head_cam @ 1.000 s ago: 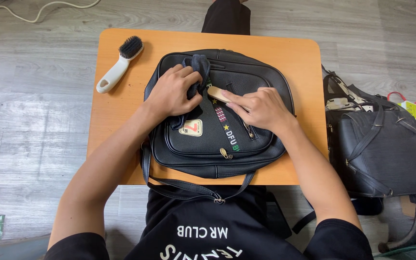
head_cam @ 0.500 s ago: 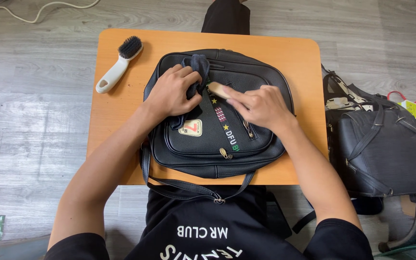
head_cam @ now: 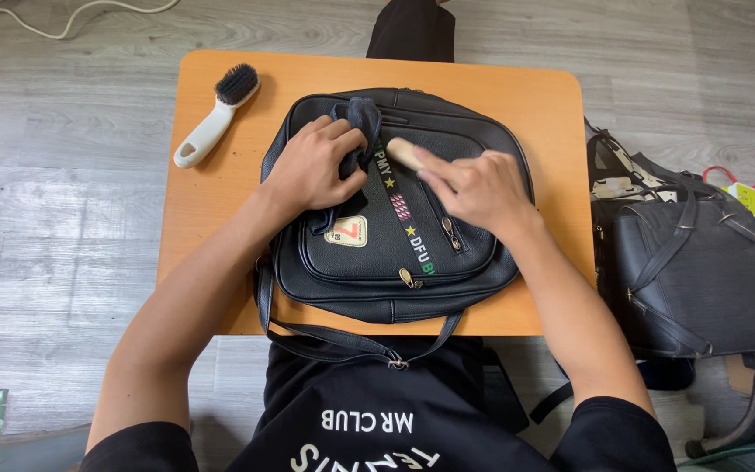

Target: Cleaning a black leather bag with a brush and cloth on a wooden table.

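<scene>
On table [head_cam: 220,201], backpack [head_cam: 474,253] nears front edge; both hands [head_cam: 312,166] [head_cam: 474,188] rest atop.

Floor: grey wood planks [head_cam: 63,218] all round me.
Table: small orange top [head_cam: 211,210], rounded corners, before me.
Right: black bags [head_cam: 701,271] on the floor.
Far left: pale cable [head_cam: 63,22].
Light: soft, even.

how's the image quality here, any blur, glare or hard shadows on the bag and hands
Head view: even, soft daylight; the black backpack shows only a dull sheen, no harsh glare. Right hand and the pale wooden piece it holds look slightly motion-soft; left hand on the dark cloth is sharp. Shadows on the orange table are faint. Edges bend mildly from the wide lens.
</scene>
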